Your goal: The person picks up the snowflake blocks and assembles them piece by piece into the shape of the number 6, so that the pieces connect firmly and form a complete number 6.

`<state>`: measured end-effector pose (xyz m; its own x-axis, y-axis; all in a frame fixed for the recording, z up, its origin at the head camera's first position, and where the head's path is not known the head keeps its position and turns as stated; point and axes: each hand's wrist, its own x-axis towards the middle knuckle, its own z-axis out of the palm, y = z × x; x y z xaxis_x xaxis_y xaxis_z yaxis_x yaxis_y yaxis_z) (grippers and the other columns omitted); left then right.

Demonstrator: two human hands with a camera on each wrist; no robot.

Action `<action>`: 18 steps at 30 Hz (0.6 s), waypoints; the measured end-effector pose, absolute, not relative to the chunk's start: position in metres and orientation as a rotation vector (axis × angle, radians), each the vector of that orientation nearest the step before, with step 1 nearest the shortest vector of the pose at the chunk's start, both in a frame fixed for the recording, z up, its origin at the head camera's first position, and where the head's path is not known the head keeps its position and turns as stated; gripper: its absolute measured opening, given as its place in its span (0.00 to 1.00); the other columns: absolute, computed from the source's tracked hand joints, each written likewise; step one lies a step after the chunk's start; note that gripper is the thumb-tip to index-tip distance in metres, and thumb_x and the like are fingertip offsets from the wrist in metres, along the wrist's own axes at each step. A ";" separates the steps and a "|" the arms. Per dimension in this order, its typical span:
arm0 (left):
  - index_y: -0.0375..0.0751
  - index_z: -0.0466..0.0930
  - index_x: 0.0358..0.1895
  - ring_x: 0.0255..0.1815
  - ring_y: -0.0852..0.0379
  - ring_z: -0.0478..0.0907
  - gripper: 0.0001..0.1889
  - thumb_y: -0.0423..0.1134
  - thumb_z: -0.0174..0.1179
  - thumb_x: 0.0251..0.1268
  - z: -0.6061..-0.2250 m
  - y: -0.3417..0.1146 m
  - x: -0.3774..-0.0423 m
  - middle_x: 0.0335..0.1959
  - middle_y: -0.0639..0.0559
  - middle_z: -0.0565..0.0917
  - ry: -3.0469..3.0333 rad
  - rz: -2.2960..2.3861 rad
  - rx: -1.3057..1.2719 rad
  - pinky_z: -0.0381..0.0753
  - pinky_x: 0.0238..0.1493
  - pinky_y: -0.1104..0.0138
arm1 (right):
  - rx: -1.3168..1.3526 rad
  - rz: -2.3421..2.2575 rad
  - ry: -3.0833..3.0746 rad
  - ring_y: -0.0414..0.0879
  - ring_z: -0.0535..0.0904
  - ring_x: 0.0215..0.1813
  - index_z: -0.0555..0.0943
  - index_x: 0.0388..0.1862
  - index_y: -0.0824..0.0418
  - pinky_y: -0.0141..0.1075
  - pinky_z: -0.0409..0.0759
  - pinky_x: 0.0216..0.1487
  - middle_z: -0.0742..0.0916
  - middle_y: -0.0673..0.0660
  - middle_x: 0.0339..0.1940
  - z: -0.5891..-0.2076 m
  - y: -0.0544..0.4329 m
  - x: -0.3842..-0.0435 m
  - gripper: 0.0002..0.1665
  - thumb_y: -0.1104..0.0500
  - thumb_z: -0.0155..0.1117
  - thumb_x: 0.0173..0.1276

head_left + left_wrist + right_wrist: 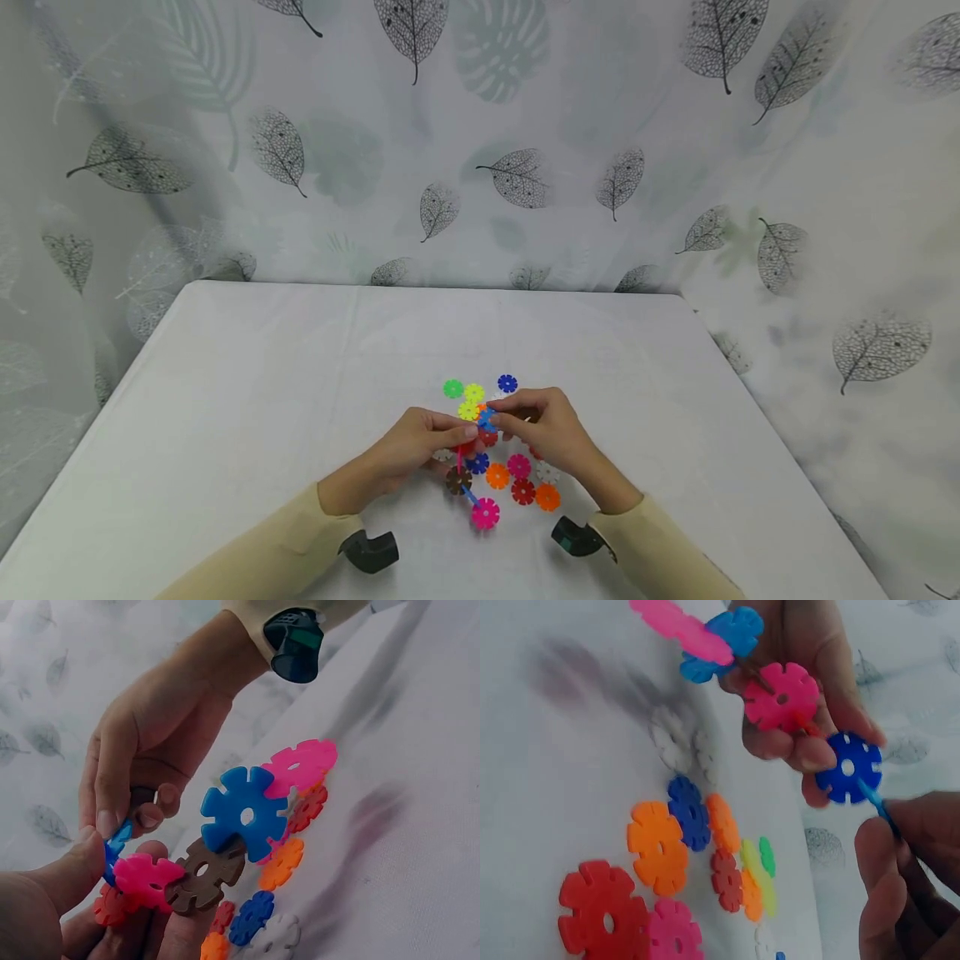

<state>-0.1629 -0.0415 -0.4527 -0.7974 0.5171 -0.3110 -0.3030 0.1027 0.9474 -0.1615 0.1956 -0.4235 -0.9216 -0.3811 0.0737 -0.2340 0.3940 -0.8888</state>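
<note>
Above the table my left hand [412, 446] pinches a chain of slotted plastic snowflake discs. In the left wrist view the chain runs from a pink disc [304, 765] through a light blue disc [247, 814], a brown disc [206, 879] and another pink disc [146, 879] to a red disc [110, 907]. At the chain's end in the right wrist view, a dark blue disc [847, 767] sits beside the left fingertips. My right hand [551, 429] pinches a light blue disc [871, 796], seen edge-on, at a slot of the dark blue one. Fingers hide part of it.
Loose discs lie on the white table [247, 400] under and around the hands, among them an orange disc [497, 476], a red disc [523, 492], a green disc [453, 388] and a dark blue disc [507, 383]. A leaf-patterned curtain [337, 225] stands behind.
</note>
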 end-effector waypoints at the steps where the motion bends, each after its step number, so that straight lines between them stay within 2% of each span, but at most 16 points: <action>1: 0.36 0.86 0.56 0.47 0.53 0.83 0.23 0.51 0.66 0.69 -0.452 -0.041 -0.163 0.44 0.48 0.89 1.791 1.760 0.209 0.83 0.34 0.67 | -0.561 -1.549 2.509 0.56 0.85 0.33 0.87 0.53 0.64 0.32 0.77 0.21 0.89 0.54 0.35 -0.424 0.195 -0.162 0.15 0.59 0.70 0.70; 7: 0.36 0.85 0.58 0.47 0.53 0.83 0.23 0.51 0.65 0.70 -0.452 -0.041 -0.162 0.48 0.46 0.89 1.777 1.758 0.209 0.83 0.34 0.66 | -0.549 -1.505 2.520 0.60 0.84 0.33 0.87 0.55 0.62 0.31 0.74 0.18 0.89 0.57 0.32 -0.423 0.194 -0.161 0.17 0.58 0.70 0.70; 12: 0.38 0.78 0.66 0.51 0.49 0.83 0.26 0.50 0.63 0.72 -0.449 -0.044 -0.162 0.56 0.42 0.85 1.758 1.744 0.277 0.87 0.37 0.59 | -0.476 -1.502 2.510 0.52 0.86 0.35 0.86 0.53 0.59 0.33 0.77 0.21 0.90 0.53 0.32 -0.427 0.193 -0.161 0.17 0.54 0.72 0.69; 15: 0.38 0.75 0.69 0.53 0.45 0.84 0.27 0.47 0.63 0.73 -0.447 -0.045 -0.162 0.57 0.40 0.84 1.766 1.743 0.335 0.87 0.38 0.55 | -0.422 -1.507 2.514 0.50 0.86 0.35 0.87 0.49 0.57 0.35 0.79 0.23 0.89 0.52 0.33 -0.430 0.193 -0.161 0.13 0.52 0.70 0.70; 18: 0.39 0.74 0.70 0.51 0.45 0.84 0.26 0.45 0.63 0.73 -0.448 -0.045 -0.162 0.56 0.41 0.85 1.801 1.736 0.342 0.87 0.37 0.56 | -0.395 -1.520 2.527 0.49 0.86 0.37 0.87 0.50 0.57 0.41 0.84 0.30 0.89 0.54 0.38 -0.430 0.195 -0.161 0.14 0.50 0.66 0.73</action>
